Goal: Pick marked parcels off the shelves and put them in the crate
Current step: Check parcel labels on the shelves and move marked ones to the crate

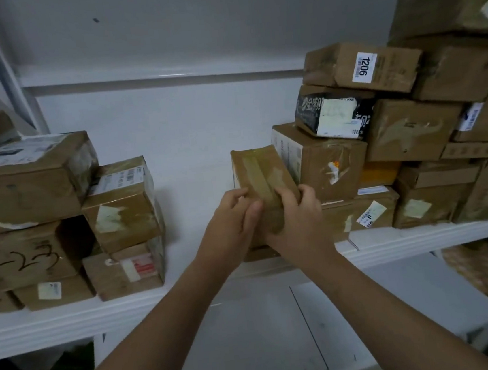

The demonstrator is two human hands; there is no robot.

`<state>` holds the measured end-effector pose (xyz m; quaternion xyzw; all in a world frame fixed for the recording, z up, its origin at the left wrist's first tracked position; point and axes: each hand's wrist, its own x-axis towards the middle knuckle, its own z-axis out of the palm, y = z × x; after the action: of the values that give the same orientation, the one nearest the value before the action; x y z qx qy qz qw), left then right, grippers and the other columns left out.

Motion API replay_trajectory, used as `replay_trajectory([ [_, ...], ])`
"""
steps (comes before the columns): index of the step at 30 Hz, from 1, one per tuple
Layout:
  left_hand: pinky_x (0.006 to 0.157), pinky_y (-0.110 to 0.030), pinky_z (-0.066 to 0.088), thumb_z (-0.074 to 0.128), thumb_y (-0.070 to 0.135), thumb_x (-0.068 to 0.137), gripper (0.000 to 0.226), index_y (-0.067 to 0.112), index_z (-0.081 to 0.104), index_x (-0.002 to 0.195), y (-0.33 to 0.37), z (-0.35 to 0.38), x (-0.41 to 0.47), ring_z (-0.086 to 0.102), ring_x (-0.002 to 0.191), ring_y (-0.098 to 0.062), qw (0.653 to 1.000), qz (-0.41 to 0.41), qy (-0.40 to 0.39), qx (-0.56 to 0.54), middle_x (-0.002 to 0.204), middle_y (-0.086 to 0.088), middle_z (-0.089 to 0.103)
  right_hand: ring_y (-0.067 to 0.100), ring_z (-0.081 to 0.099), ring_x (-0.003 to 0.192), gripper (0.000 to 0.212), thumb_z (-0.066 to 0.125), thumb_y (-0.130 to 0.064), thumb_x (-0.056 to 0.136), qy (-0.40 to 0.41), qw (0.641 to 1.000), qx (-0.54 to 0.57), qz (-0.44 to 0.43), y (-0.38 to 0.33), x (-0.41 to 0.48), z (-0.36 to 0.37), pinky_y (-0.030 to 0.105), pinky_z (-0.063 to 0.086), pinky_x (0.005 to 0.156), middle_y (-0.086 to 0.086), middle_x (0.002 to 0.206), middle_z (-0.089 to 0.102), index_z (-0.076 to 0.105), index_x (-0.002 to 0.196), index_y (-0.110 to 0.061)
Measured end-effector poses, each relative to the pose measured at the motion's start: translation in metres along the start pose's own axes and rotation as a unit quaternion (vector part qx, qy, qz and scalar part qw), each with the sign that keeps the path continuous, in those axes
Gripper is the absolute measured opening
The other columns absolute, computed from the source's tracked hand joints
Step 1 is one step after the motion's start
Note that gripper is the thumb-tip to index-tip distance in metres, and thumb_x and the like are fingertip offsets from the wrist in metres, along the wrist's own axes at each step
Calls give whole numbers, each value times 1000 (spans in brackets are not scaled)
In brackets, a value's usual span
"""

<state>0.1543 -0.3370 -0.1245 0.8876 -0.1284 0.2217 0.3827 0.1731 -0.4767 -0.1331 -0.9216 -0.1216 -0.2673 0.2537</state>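
Two bare forearms reach up from the lower edge of the view and meet at the middle of the shelf front. The left hand [234,216] curls its fingers over the near left edge of a taped parcel [261,171]. The right hand [296,218] clasps the near right side, its thumb lying on the clear tape that runs down the parcel's top face. Both hands hold this small brown carton. It is tilted, with its near end in the hands and its far end pointing toward the back. It sits in the gap between two stacks, over the front of the white shelf [159,308]; whether its underside rests on the board is hidden by the hands. Just right of it and touching its side stands a brown box with a white label [324,161], part of the right stack [411,128]. In that stack a black bag parcel [332,115] lies under a carton labelled "1206" [360,67]. Well apart on the left, the left stack [123,221] includes a box hand-marked "4-23" [24,256] at its lower left. Behind everything is the plain white back wall [188,124].
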Motion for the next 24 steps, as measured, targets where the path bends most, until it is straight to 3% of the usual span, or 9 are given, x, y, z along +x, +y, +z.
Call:
replay_trajectory([
  [3, 94, -23, 43, 26, 47, 98, 55, 13, 66, 113, 4, 4, -14, 51, 112, -9, 999, 38, 20, -13, 128, 3, 49, 33, 52, 98, 76, 59, -68, 63, 40, 998, 16, 36, -6, -1, 8, 41, 51, 74, 14, 118, 45, 46, 111, -11],
  [5, 92, -15, 41, 28, 47, 98, 46, 20, 65, 106, 0, 5, -20, 51, 108, -2, 997, 36, 41, -55, 117, 10, 54, 30, 52, 98, 77, 62, -69, 60, 57, 996, 35, 53, -7, -2, 10, 42, 53, 72, 12, 116, 46, 44, 106, -10],
  [8, 83, -15, 47, 38, 34, 99, 21, 29, 58, 100, -4, 2, -27, 58, 100, -2, 977, -52, 89, -187, 107, 10, 61, 24, 51, 102, 77, 80, -55, 56, 88, 989, 90, 70, -4, -6, 9, 42, 53, 76, 7, 115, 46, 45, 108, -11],
  [10, 76, -11, 47, 46, 22, 99, 14, 29, 57, 106, -9, 0, -33, 59, 101, -2, 957, -127, 105, -239, 108, 16, 59, 19, 49, 102, 75, 83, -48, 54, 109, 978, 166, 72, 2, -11, 8, 39, 53, 80, 0, 111, 43, 45, 109, -13],
  [13, 73, -9, 46, 53, 27, 95, 35, 24, 47, 129, -13, -1, -42, 55, 109, -3, 945, -183, 67, -262, 120, 14, 54, 13, 49, 113, 76, 80, -53, 55, 82, 938, 324, 92, 10, -21, 5, 39, 55, 84, -16, 114, 39, 39, 113, -27],
  [16, 84, -17, 50, 56, 37, 88, 42, 31, 47, 128, -9, -2, -49, 57, 113, -4, 926, -175, 30, -332, 121, 14, 61, 14, 52, 119, 74, 78, -52, 58, 36, 889, 445, 98, 8, -29, 2, 37, 55, 87, -6, 128, 47, 41, 121, -36],
  [20, 94, -34, 46, 63, 43, 85, 47, 44, 45, 129, -7, -3, -57, 58, 113, -7, 904, -162, 9, -395, 120, 16, 63, 9, 53, 119, 69, 69, -50, 64, 2, 861, 500, 92, 3, -35, -3, 36, 53, 93, -3, 131, 53, 46, 129, -41],
  [24, 91, -33, 50, 69, 34, 81, 53, 49, 42, 124, -10, -2, -63, 61, 111, -12, 890, -160, 22, -427, 115, 10, 66, 7, 56, 117, 72, 63, -45, 67, -34, 822, 557, 119, 2, -42, 0, 34, 50, 98, -7, 127, 61, 47, 136, -35],
])
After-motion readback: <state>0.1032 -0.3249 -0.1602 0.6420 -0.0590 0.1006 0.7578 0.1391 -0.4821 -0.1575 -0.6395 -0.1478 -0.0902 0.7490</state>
